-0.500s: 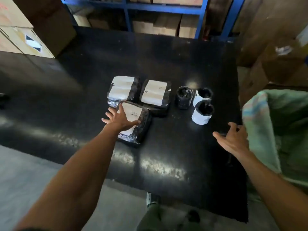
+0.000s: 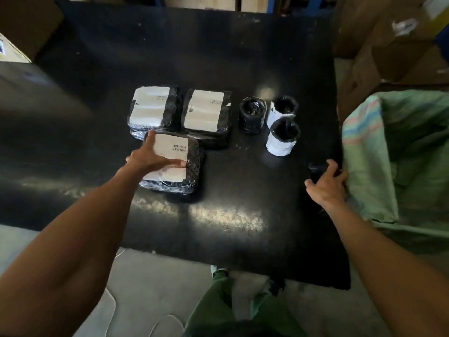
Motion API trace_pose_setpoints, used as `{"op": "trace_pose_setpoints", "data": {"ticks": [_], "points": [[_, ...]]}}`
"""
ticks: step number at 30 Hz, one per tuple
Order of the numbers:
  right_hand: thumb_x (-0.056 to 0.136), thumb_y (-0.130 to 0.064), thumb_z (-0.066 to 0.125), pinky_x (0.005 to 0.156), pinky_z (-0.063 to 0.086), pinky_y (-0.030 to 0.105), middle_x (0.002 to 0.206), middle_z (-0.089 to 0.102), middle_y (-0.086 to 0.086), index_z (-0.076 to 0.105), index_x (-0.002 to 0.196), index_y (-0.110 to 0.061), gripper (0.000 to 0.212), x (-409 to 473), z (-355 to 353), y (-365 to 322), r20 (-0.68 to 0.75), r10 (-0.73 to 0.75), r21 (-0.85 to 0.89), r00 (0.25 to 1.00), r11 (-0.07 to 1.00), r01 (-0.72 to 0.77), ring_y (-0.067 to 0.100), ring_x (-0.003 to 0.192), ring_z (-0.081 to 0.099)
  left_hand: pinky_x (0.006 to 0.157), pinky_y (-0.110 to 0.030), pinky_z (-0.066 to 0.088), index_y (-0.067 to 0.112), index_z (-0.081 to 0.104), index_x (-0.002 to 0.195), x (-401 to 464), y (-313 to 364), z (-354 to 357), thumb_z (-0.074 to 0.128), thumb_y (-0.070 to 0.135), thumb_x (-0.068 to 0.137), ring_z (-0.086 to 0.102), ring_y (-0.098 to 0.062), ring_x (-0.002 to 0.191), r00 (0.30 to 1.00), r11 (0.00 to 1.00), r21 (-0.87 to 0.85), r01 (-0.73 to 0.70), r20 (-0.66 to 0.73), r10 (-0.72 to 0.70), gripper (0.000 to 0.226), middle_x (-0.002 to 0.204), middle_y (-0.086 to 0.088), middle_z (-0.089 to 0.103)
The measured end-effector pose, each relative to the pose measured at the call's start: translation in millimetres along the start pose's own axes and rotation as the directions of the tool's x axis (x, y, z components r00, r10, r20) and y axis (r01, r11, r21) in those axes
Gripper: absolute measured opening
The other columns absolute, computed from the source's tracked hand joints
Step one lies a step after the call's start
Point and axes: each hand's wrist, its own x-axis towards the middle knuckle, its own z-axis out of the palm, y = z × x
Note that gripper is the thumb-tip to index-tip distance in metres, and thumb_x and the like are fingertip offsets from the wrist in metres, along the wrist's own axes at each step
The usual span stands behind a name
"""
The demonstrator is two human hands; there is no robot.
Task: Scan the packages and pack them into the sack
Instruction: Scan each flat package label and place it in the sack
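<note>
Three flat black-wrapped packages with white labels lie on the black table [image 2: 218, 227]: two side by side at the back [image 2: 151, 108] [image 2: 206, 110] and one nearer [image 2: 179, 147]. My left hand [image 2: 153, 158] grips the near package, fingers along its left edge and thumb across the label. To the right stand three small wrapped rolls: a black one [image 2: 252, 115] and two with white labels [image 2: 281, 110] [image 2: 283, 138]. My right hand [image 2: 326, 183] curls round a black scanner [image 2: 317, 170] at the table's right edge. The green woven sack [image 2: 401, 142] hangs open just right of the table.
Cardboard boxes [image 2: 393, 52] are stacked behind the sack at the right and along the back of the table. Another box corner [image 2: 9, 47] shows at the far left. Grey floor and my green trouser legs [image 2: 218, 307] are below the table's near edge.
My left hand has gone from lying flat on the near package to gripping it with the thumb across the label. My right hand has closed on the black scanner.
</note>
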Motion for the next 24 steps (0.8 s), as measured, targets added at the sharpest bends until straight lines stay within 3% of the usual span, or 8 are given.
{"op": "trace_pose_setpoints", "data": {"ticks": [5, 8, 11, 13, 15, 17, 20, 24], "points": [[0.092, -0.014, 0.068, 0.101, 0.045, 0.050, 0.144, 0.041, 0.031, 0.011, 0.158, -0.033, 0.090, 5, 1, 9, 0.022, 0.038, 0.052, 0.999, 0.998, -0.039, 0.051, 0.117, 0.056, 0.104, -0.055, 0.047, 0.054, 0.017, 0.143, -28, 20, 4, 0.073, 0.093, 0.026, 0.056, -0.043, 0.118, 0.993, 0.997, -0.075, -0.003, -0.120, -0.006, 0.135, 0.129, -0.013, 0.061], [0.077, -0.008, 0.074, 0.100, 0.050, 0.048, 0.133, 0.057, 0.023, 0.019, 0.155, -0.026, 0.097, 7, -1, 9, 0.080, 0.152, 0.338, 0.985, 0.926, -0.170, 0.044, 0.116, 0.060, 0.097, -0.053, 0.053, 0.052, 0.025, 0.140, -46, 30, 14, 0.080, 0.082, 0.034, 0.061, -0.039, 0.110, 0.983, 0.983, -0.174, -0.051, -0.183, 0.019, 0.123, 0.122, -0.009, 0.065], [0.041, -0.005, 0.068, 0.062, 0.059, 0.041, 0.107, 0.066, 0.024, 0.041, 0.136, -0.015, 0.099, 19, -2, 5, 0.246, 0.233, 0.673, 0.941, 0.658, -0.339, 0.033, 0.079, 0.070, 0.092, -0.049, 0.056, 0.058, 0.018, 0.145, -71, 45, 29, 0.086, 0.070, 0.042, 0.064, -0.032, 0.104, 0.965, 0.959, -0.259, -0.117, -0.256, 0.048, 0.124, 0.121, -0.006, 0.065], [0.058, 0.007, 0.060, 0.042, 0.049, 0.030, 0.078, 0.064, 0.025, 0.047, 0.133, 0.006, 0.076, 11, -13, -7, 0.306, 0.112, 0.786, 0.945, 0.530, -0.318, 0.024, 0.042, 0.060, 0.088, -0.045, 0.058, 0.059, 0.017, 0.146, -86, 55, 43, 0.088, 0.066, 0.044, 0.064, -0.029, 0.101, 0.949, 0.935, -0.320, -0.152, -0.310, 0.048, 0.124, 0.120, -0.004, 0.064], [0.071, 0.016, 0.050, 0.042, 0.047, 0.029, 0.076, 0.064, 0.025, 0.047, 0.133, 0.009, 0.063, -11, -30, -24, 0.345, 0.025, 0.792, 0.938, 0.529, -0.305, 0.022, 0.038, 0.055, 0.085, -0.046, 0.058, 0.062, 0.015, 0.145, -100, 67, 56, 0.087, 0.071, 0.039, 0.064, -0.029, 0.098, 0.931, 0.919, -0.348, -0.188, -0.362, 0.053, 0.128, 0.118, -0.005, 0.063], [0.076, 0.013, 0.051, 0.044, 0.047, 0.030, 0.089, 0.069, 0.025, 0.045, 0.135, -0.002, 0.062, -34, -46, -35, 0.371, -0.111, 0.814, 0.922, 0.517, -0.265, 0.022, 0.044, 0.057, 0.086, -0.045, 0.056, 0.062, 0.012, 0.146, -117, 80, 68, 0.088, 0.068, 0.043, 0.062, -0.032, 0.098, 0.921, 0.925, -0.327, -0.192, -0.385, 0.055, 0.129, 0.117, -0.008, 0.059], [0.090, -0.010, 0.061, 0.044, 0.043, 0.030, 0.102, 0.069, 0.022, 0.042, 0.132, -0.025, 0.048, -73, -67, -50, 0.357, -0.333, 0.827, 0.873, 0.547, -0.129, 0.020, 0.050, 0.053, 0.085, -0.045, 0.056, 0.061, 0.010, 0.148, -140, 98, 87, 0.091, 0.057, 0.052, 0.061, -0.034, 0.098, 0.902, 0.925, -0.322, -0.202, -0.429, 0.048, 0.126, 0.115, -0.008, 0.053], [0.097, -0.046, 0.063, 0.046, 0.046, 0.031, 0.103, 0.067, 0.014, 0.040, 0.129, -0.038, 0.040, -115, -81, -55, 0.309, -0.590, 0.782, 0.746, 0.605, 0.154, 0.022, 0.053, 0.057, 0.089, -0.048, 0.054, 0.062, 0.008, 0.147, -164, 113, 110, 0.088, 0.057, 0.056, 0.061, -0.035, 0.104, 0.887, 0.913, -0.355, -0.199, -0.461, 0.014, 0.122, 0.119, -0.006, 0.050]]}}
